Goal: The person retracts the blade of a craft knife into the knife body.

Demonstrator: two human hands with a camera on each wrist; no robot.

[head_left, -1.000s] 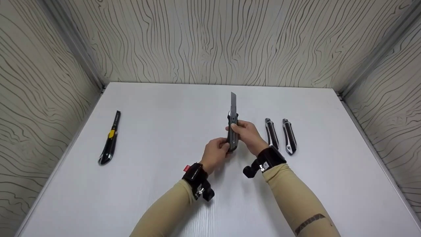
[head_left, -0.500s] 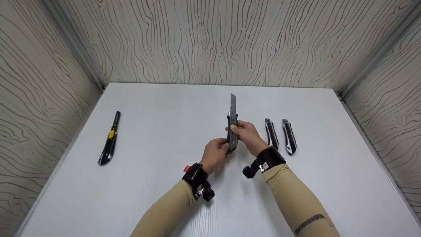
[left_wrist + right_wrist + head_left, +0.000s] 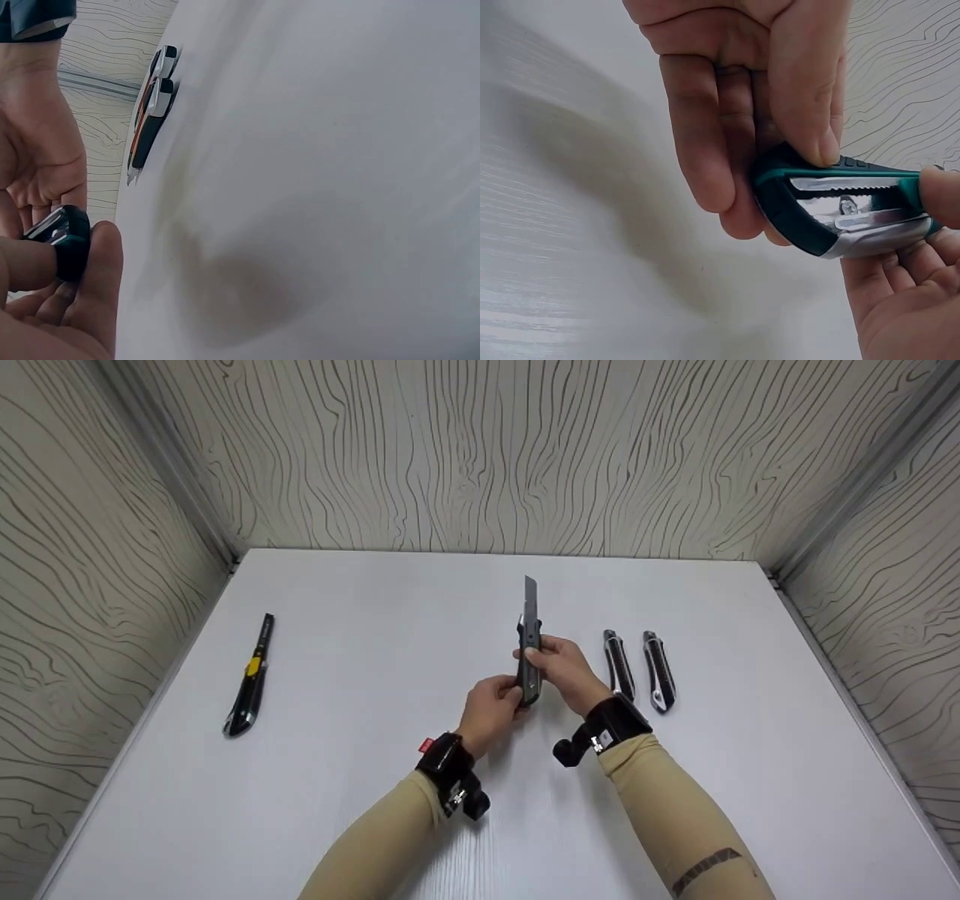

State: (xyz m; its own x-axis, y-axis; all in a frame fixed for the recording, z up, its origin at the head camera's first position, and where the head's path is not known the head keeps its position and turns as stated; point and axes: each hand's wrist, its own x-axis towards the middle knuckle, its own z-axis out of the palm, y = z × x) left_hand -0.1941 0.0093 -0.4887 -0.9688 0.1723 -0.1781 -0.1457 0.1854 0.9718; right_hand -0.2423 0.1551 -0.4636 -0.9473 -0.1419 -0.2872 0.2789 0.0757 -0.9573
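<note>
Near the middle of the table in the head view, both hands hold an upright, blade-up utility knife (image 3: 530, 671) with its blade (image 3: 531, 591) exposed. My left hand (image 3: 489, 707) pinches the butt end, thumb against the handle. Higher up, my right hand (image 3: 566, 667) grips the handle with its thumb lying along the face. In the right wrist view, the knife's dark green and silver body (image 3: 847, 214) shows a toothed slot, the left hand (image 3: 735, 112) above and the right hand (image 3: 922, 300) at the lower right. The left wrist view shows the butt end (image 3: 73, 247) between left fingertips.
Two more utility knives, one (image 3: 619, 664) partly behind the right wrist strap and one (image 3: 660, 671) beyond it, lie right of the hands. A black knife with a yellow slider (image 3: 252, 682) lies at the left. Wood-patterned walls (image 3: 465, 450) border the white table (image 3: 360, 607).
The right thumb has slid slightly down the knife's handle, and a little less of the blade shows above it. Both hands otherwise stay in place.
</note>
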